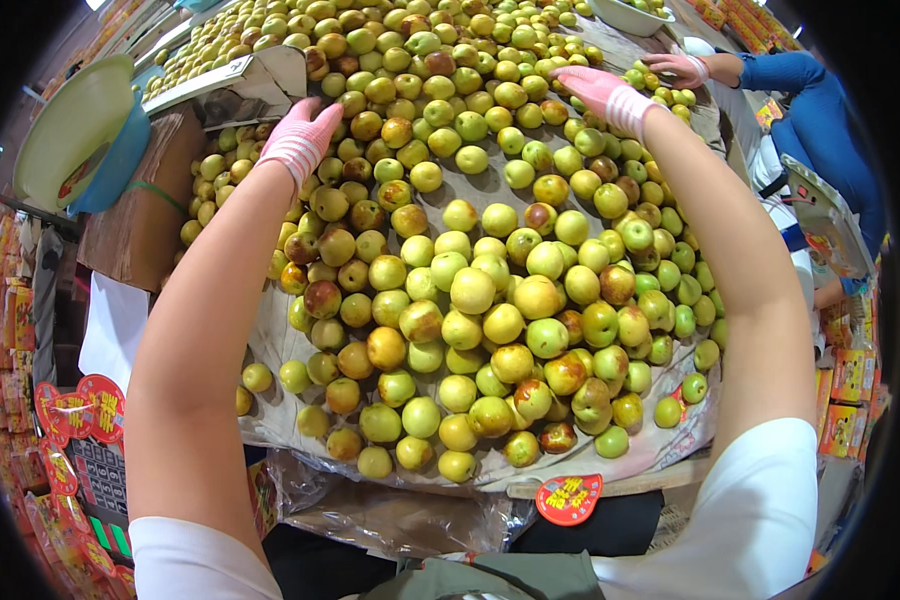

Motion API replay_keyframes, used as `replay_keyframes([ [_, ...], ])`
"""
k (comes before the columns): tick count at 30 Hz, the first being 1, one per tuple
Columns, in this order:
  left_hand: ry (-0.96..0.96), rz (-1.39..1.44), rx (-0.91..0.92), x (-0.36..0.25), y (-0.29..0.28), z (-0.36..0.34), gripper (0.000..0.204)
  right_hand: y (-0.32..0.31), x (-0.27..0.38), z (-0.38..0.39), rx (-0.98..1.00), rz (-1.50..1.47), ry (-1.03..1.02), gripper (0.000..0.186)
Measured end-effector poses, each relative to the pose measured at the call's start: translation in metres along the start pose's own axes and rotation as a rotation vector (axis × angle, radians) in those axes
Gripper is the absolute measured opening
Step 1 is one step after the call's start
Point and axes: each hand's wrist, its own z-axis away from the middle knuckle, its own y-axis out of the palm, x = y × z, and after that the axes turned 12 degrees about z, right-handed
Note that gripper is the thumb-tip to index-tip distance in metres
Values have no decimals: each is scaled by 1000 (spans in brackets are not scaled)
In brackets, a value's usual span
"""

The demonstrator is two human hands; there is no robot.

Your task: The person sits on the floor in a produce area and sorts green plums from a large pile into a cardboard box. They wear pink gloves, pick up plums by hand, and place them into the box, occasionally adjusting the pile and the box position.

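Right hand (pixel 607 93) is resting, fingers apart, by fruit (pixel 510 95); whether left hand (pixel 298 140) is gripping, I cannot tell; shoving could be scattering fruit between them

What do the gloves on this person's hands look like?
Pink, with white stripes at the cuffs; clearest in the head view, on the left hand.

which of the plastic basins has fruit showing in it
The white plastic basin at the upper right: round yellow-green fruit lies in it. None shows in the pale green plastic basin or blue plastic basin at left.
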Motion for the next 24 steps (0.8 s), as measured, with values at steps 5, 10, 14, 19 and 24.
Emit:
replay_keyframes([
  [5, -89, -168, 170, 0, 15, -22, 93, 23, 23, -69, 209, 158, 187, 69],
  [10, -262, -83, 293, -12, 27, -41, 106, 42, 19, -110, 238, -69, 168, 91],
  [14, -83, 209, 260, -16, 39, -24, 104, 50, 61, -112, 193, -237, 238, 91],
  [19, 62, 264, 428, -16, 51, -26, 83, 35, 103, -74, 396, -353, 124, 96],
  [24, 231, 326, 535, -21, 55, -9, 84, 4, 124, -36, 587, -328, -15, 91],
])
